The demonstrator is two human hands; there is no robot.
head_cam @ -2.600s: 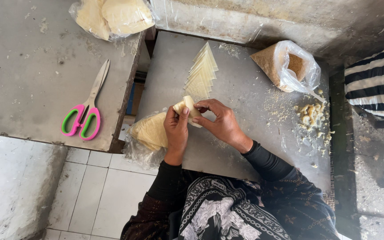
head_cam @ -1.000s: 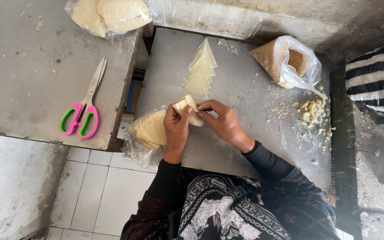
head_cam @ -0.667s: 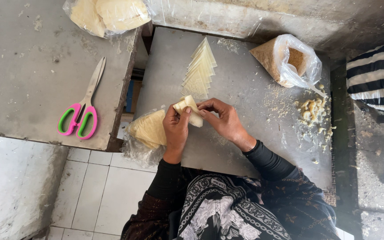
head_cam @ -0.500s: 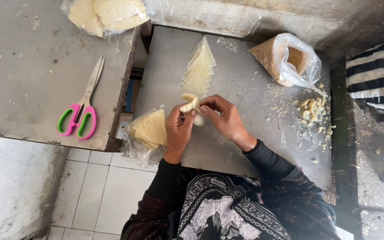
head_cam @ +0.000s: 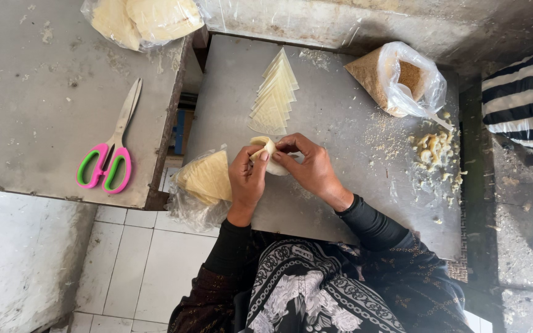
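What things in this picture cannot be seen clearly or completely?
- Head view: the folded pastry piece is mostly covered by the left hand and right hand; any filling inside cannot be seen.
- Bag of wrappers, cut off by the top edge.
- Striped cloth, cut off by the right edge.
- Crumbs, too small to identify.

We look straight down on two grey work surfaces standing side by side: a scuffed, speckled table at the left and a smoother metal table at the centre, with a dark narrow gap between them. Beneath and to the left lies a floor of white square tiles with dark grout lines, meeting a pale, stained wall. Along the top runs a rough concrete wall. At the right the ground is dark and gritty. Soft, even daylight falls over everything.
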